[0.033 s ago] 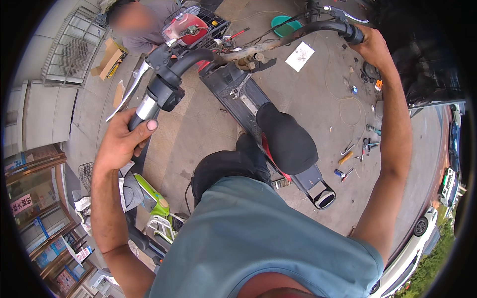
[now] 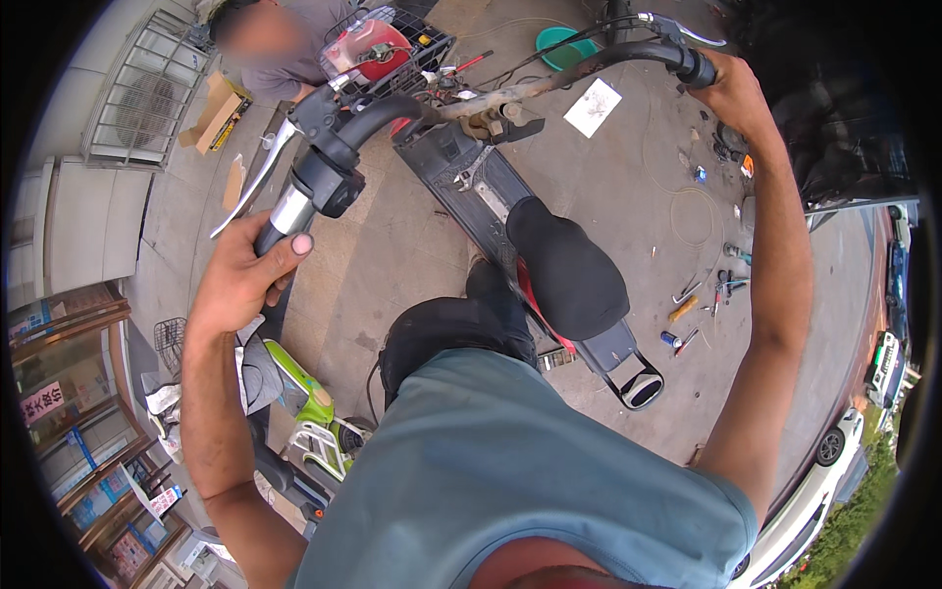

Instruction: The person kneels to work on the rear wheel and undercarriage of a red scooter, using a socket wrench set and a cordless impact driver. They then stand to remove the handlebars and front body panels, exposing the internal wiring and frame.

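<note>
Both my hands are on the handlebar [image 2: 564, 80] of an electric scooter. My left hand [image 2: 235, 270] is wrapped round the left grip, thumb lying across its top. Just ahead of that hand are a silver collar [image 2: 291, 211], a black switch housing [image 2: 329, 182] and the left brake lever [image 2: 257, 182]. My right hand [image 2: 734, 90] holds the right grip at the far right, its fingers partly hidden; the right brake lever [image 2: 692, 32] is beyond it. A wrench [image 2: 473, 169] lies on the scooter's dark footboard [image 2: 446, 177], ahead of the black seat [image 2: 569, 275].
Someone in a grey top [image 2: 309, 39] is at the far left, beside a basket [image 2: 417, 44] with a red-and-clear container. Hand tools [image 2: 684, 309], a can [image 2: 670, 340] and white paper [image 2: 592, 107] lie on the ground at right. A green basin [image 2: 566, 49] stands ahead; a green scooter [image 2: 309, 393] is at left.
</note>
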Demonstrator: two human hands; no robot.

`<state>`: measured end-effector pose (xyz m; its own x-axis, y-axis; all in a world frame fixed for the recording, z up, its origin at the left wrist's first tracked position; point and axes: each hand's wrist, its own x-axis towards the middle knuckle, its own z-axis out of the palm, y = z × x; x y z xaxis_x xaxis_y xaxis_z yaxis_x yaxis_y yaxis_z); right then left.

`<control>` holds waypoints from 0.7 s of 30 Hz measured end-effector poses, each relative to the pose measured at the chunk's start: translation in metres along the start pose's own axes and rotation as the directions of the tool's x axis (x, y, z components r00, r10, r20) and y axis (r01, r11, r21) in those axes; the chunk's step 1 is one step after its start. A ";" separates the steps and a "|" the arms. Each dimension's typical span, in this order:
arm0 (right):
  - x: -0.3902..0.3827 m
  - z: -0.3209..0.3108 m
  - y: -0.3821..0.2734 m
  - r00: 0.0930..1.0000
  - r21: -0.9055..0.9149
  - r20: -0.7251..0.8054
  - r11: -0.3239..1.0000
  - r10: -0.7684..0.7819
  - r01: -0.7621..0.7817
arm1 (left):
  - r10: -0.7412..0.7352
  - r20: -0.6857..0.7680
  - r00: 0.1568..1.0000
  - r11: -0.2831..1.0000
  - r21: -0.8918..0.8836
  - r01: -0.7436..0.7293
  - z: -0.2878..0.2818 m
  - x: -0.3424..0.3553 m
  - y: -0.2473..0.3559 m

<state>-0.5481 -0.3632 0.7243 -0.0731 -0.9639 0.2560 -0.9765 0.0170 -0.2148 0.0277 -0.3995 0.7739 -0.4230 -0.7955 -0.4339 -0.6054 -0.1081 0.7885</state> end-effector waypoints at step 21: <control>-0.169 0.210 0.000 0.794 0.307 0.542 0.815 0.274 -0.491 | -0.056 0.056 0.997 0.926 0.376 0.031 0.104 0.022 -0.171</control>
<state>-0.4933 -0.2560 0.4831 -0.2159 -0.9049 -0.3667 -0.6976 0.4057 -0.5906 0.0518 -0.3361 0.5842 -0.4256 -0.7538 -0.5007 -0.8270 0.0993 0.5533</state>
